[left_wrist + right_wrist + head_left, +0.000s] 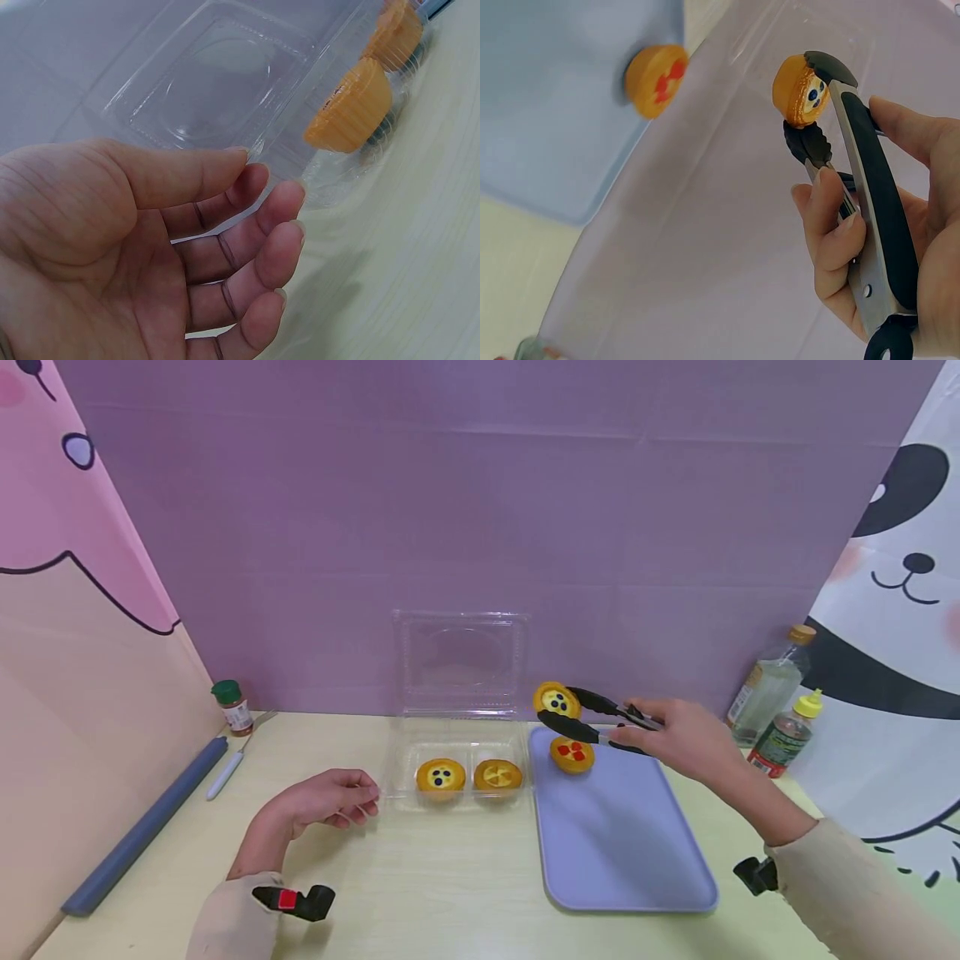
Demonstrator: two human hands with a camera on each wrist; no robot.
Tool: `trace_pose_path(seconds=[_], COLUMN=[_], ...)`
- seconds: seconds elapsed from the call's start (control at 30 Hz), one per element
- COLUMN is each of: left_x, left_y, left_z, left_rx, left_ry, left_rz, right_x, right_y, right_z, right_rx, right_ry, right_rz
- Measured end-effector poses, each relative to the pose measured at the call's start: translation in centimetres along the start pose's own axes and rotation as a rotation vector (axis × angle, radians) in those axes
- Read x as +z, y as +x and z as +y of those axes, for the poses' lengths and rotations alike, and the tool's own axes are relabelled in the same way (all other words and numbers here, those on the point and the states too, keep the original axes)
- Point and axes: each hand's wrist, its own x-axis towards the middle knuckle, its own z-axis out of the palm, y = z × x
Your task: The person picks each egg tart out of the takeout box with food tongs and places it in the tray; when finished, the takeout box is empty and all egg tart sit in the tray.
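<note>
My right hand [678,739] grips black-and-metal tongs [881,202], seen in the head and right wrist views. Their tips pinch an egg tart with dark blue dots [557,700], raised above the tray's far edge. Below it, a tart with red pieces [572,755] sits on the lavender tray [622,843]. A clear clamshell box [461,677] stands with its lid up. Inside are a blue-dotted tart [441,775] and a plain yellow-topped tart [498,775]. Beside the box's left edge, my left hand [150,247] has loosely bent fingers and holds nothing; whether a fingertip touches the box is unclear.
At the back right stand a clear bottle with a brown cap [772,685] and a smaller yellow-capped bottle [787,735]. On the left are a green-capped jar [232,706], a white-handled tool [225,775] and a long blue-grey roll [146,827]. A purple backdrop [450,510] closes the rear.
</note>
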Motion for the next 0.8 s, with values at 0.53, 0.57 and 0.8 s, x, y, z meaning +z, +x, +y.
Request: trace_pose_path(seconds=[0.53, 0.57, 0.8], left_x=[-0.2, -0.1, -0.1], left_y=[0.1, 0.1, 0.2], left_z=[0.0, 0.0, -0.1], left_rx=[0.011, 0.006, -0.003], left_ry=[-0.005, -0.009, -0.006], left_rz=[-0.012, -0.009, 0.003], right_x=[-0.5, -0.4, 0.0], right_y=[-2.0, -2.1, -2.1], right_z=[5.6, 5.9, 7.4], right_rx=[0.105, 0.109, 0.128], right_ry=[-0.095, -0.1, -0.112], right_rz=[0.0, -0.005, -0.031])
